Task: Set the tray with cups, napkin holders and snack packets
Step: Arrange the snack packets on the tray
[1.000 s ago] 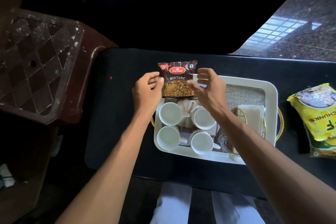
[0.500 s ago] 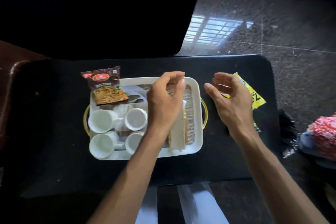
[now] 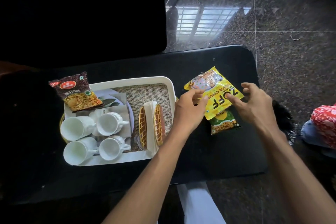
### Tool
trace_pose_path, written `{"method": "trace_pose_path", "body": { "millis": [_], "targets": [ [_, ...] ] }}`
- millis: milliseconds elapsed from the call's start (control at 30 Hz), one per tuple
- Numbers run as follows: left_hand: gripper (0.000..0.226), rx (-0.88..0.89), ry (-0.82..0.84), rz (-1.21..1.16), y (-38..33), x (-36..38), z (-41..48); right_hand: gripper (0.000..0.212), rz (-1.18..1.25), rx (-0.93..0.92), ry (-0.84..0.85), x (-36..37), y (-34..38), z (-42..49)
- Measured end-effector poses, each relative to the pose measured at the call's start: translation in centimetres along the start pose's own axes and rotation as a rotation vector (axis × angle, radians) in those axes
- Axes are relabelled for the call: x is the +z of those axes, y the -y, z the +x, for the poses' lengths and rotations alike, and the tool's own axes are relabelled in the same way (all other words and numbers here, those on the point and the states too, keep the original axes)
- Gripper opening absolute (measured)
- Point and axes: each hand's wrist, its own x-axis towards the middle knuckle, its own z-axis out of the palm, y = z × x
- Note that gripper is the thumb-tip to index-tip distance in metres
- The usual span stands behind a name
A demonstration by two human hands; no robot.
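1. Three snack packets are seen: a brown packet marked "MIXTURE", a yellow packet marked "ZOFF", a green packet beneath.
2. Four white cups and one napkin holder are counted in the tray.
3. Right of the tray, the yellow packet is pinched by the left hand and touched by the right hand's spread fingers.

Black table stands on speckled stone floor.
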Motion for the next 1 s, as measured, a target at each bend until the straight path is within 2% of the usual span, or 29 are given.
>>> {"method": "trace_pose_path", "body": {
  "millis": [200, 367, 467, 567, 733, 833, 900, 1000],
  "targets": [
    [0.031, -0.027, 0.05, 0.055, 0.4, 0.3, 0.5, 0.044, 0.168, 0.038, -0.015, 0.6, 0.2, 1.2],
    [0.03, 0.008, 0.023, 0.123, -0.1, -0.9, 1.0, 0.017, 0.33, -0.045, -0.059, 0.3, 2.9, 1.4],
    [0.025, 0.089, -0.083, 0.168, -0.9, -2.8, 1.0, 0.018, 0.436, -0.127, -0.007, -0.5, 5.6, 1.2],
    [0.028, 0.235, -0.221, 0.219, -2.0, -5.4, 0.9, 0.019, 0.427, -0.244, 0.033, -1.6, 8.2, 0.7],
    [0.061, 0.554, -0.218, 0.497, -4.4, -9.9, 1.1, 0.022, 0.276, -0.505, 0.097, -3.3, 11.9, -0.5],
    [0.076, 0.641, -0.19, 0.678, -5.2, -12.3, 0.9, 0.022, 0.206, -0.682, 0.149, -3.8, 13.9, -1.4],
    [0.072, 0.684, -0.148, 0.702, -5.3, -13.9, 0.6, 0.024, 0.19, -0.77, 0.166, -3.9, 15.3, -2.1],
    [0.051, 0.716, -0.092, 0.621, -4.6, -15.9, -0.1, 0.026, 0.189, -0.854, 0.15, -3.5, 17.2, -3.2]
  ]
}}
